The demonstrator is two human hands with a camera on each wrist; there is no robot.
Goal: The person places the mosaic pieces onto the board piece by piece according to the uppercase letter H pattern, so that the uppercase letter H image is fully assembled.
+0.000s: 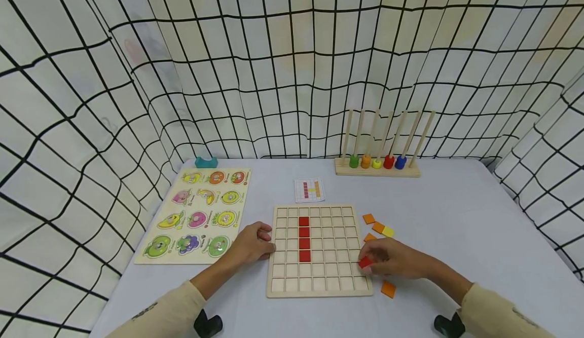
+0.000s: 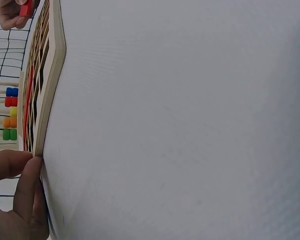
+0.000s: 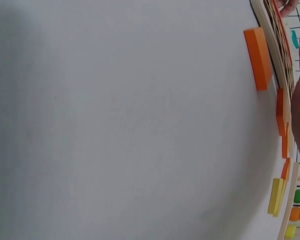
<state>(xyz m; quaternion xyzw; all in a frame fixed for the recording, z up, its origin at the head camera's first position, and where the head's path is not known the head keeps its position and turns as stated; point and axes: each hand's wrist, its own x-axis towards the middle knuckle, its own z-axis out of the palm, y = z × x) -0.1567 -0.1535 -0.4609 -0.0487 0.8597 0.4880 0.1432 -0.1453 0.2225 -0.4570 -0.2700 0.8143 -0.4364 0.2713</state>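
Observation:
A wooden grid board [image 1: 319,279] lies flat on the white table. Several red square tiles [image 1: 304,232] fill one column of its cells. At the board's left edge, my left hand [image 1: 251,241] grips the rim between thumb and fingers; the left wrist view shows the fingertips [image 2: 26,187] on the edge. My right hand [image 1: 392,259] pinches one red tile [image 1: 365,262] over the board's right edge. Close to that hand, several orange tiles [image 1: 368,218] and a yellow tile [image 1: 388,231] lie on the table, and another orange tile [image 1: 388,289] is nearer me.
Behind the board lies a small pattern card [image 1: 309,190]. A fruit picture board [image 1: 210,181] is on the left, with a teal object [image 1: 206,162] behind it. A peg stand [image 1: 377,172] with coloured beads stands at the back right. Black netting [image 1: 292,54] surrounds the table.

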